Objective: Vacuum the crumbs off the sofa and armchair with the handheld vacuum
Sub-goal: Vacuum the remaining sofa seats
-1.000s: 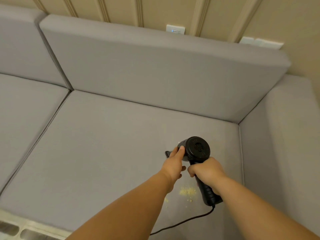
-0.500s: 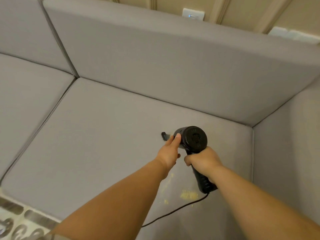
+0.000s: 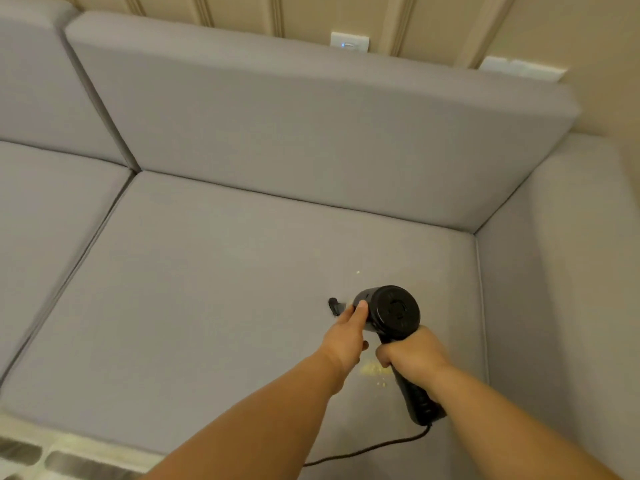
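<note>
The grey sofa (image 3: pixel 214 306) fills the view: a seat cushion, a back cushion (image 3: pixel 311 133) standing behind it, and an armrest (image 3: pixel 561 271) at the right. No container shows here; the vacuum's own bin cannot be made out.

The black vacuum (image 3: pixel 391 311) is held over the right part of the seat cushion, its round rear cap facing the camera and its nozzle (image 3: pixel 334 305) pointing left and down, at or just above the fabric; whether it touches cannot be told.

The right hand (image 3: pixel 412 358) has a closed grip: its fingers are curled fully round the vacuum's handle, which runs down and to the right out of the fist. A black cord (image 3: pixel 374 448) leaves the handle's lower end and trails left across the cushion's front.

The left hand (image 3: pixel 346 336) lies against the left side of the vacuum's barrel, the thumb up along the body beside the cap and the fingers wrapped under and hidden. Its grip looks partly closed on the barrel, though how tight cannot be seen.

Yellow crumbs (image 3: pixel 374 370) lie in a small heap on the seat between the two wrists, just below the vacuum and beside the handle, with a few loose bits to the right of the heap. One single crumb (image 3: pixel 357 272) sits apart, above the vacuum toward the back cushion.

Behind the sofa a white wall plate (image 3: pixel 349 43) with a small blue light is on the panelled wall. A pale patterned floor (image 3: pixel 41 455) shows at the lower left.
</note>
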Demonstrator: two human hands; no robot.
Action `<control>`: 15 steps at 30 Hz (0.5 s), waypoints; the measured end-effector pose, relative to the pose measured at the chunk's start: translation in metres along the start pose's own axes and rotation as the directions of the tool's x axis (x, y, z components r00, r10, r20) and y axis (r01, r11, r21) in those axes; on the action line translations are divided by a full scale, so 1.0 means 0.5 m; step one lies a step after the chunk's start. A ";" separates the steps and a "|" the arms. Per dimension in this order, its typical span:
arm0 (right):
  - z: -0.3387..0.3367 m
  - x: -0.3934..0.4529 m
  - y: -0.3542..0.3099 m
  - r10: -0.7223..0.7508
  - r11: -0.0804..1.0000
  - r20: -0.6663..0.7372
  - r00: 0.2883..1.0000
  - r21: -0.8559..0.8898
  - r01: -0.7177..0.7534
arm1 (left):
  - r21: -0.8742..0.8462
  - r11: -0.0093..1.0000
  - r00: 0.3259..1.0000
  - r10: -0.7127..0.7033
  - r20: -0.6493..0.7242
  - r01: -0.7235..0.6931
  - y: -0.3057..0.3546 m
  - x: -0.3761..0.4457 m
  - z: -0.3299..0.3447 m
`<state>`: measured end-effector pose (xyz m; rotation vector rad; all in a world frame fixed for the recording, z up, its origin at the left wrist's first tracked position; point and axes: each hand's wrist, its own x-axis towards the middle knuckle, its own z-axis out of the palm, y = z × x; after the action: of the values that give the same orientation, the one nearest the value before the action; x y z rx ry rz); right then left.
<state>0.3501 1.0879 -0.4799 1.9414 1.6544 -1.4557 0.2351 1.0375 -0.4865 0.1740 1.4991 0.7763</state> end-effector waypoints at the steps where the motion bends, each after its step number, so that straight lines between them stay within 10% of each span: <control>1: 0.009 -0.011 0.009 0.003 1.000 -0.003 1.000 0.000 -0.003 | 0.014 1.000 1.000 -0.009 0.014 0.009 -0.010 -0.011 -0.002; 15: 0.072 -0.095 0.103 0.042 0.995 -0.035 0.999 0.097 -0.038 | 0.068 0.998 0.998 -0.020 0.064 0.016 -0.114 -0.070 0.002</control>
<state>0.3796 1.0149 -0.4831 2.0517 1.5785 -1.5194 0.2602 0.9756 -0.4895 0.2343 1.4643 0.6995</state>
